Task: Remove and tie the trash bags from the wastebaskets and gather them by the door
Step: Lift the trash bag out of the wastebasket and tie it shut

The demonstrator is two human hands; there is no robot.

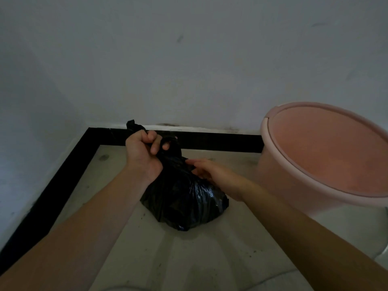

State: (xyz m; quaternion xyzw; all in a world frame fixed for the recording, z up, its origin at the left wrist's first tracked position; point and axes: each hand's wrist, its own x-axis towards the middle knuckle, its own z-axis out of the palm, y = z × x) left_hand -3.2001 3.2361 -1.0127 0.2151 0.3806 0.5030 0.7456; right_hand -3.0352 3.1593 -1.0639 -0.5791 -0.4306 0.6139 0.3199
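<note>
A full black trash bag (184,202) sits on the pale floor in a corner of the room. My left hand (142,152) grips the gathered neck of the bag from above, with a loose end of plastic sticking up behind the fist. My right hand (206,171) lies against the bag's right side just below the neck, fingers fairly straight and touching the plastic. A pink wastebasket (327,156) stands to the right, tilted toward me, and I see no bag inside it.
White walls (189,59) meet in the corner behind the bag, with a black skirting band (220,141) along their base. The tiled floor (189,259) spreads toward me under my forearms.
</note>
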